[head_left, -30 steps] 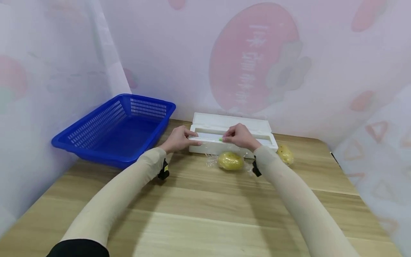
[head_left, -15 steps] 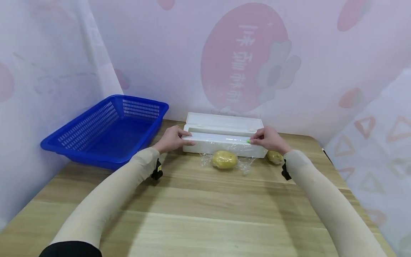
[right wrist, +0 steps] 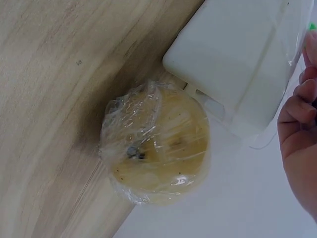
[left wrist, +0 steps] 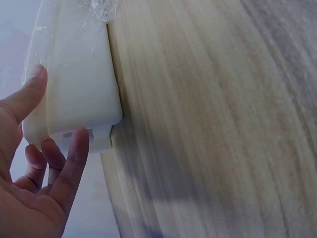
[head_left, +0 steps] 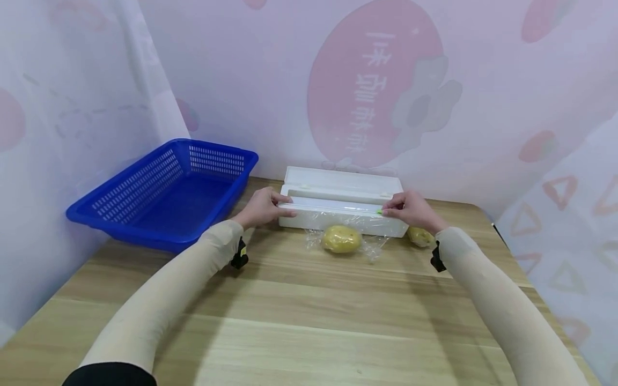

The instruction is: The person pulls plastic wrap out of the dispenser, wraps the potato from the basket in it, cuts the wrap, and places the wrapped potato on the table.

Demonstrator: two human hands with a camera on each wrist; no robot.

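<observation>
A white cling film dispenser box (head_left: 333,221) stands at the back of the table with its lid (head_left: 343,181) raised. At its left end my left hand (head_left: 260,206) holds the corner; in the left wrist view the thumb lies on the top edge and the fingertips (left wrist: 79,141) are at the end face. With its fingertips my right hand (head_left: 414,209) pinches the small green slide cutter (head_left: 379,212) near the box's right end. Clear film hangs over the front. A potato (head_left: 341,239) in cling film lies before the box, loose film spreading on both sides.
Another potato (head_left: 419,237), wrapped in film, lies by the box's right end and fills much of the right wrist view. On the left stands a blue plastic basket (head_left: 178,209) with slotted walls. A printed curtain (head_left: 241,96) closes off the back and sides.
My right hand has slid the green cutter from the middle of the box to its right end, mostly in the first half second. My left hand keeps its place on the box.
</observation>
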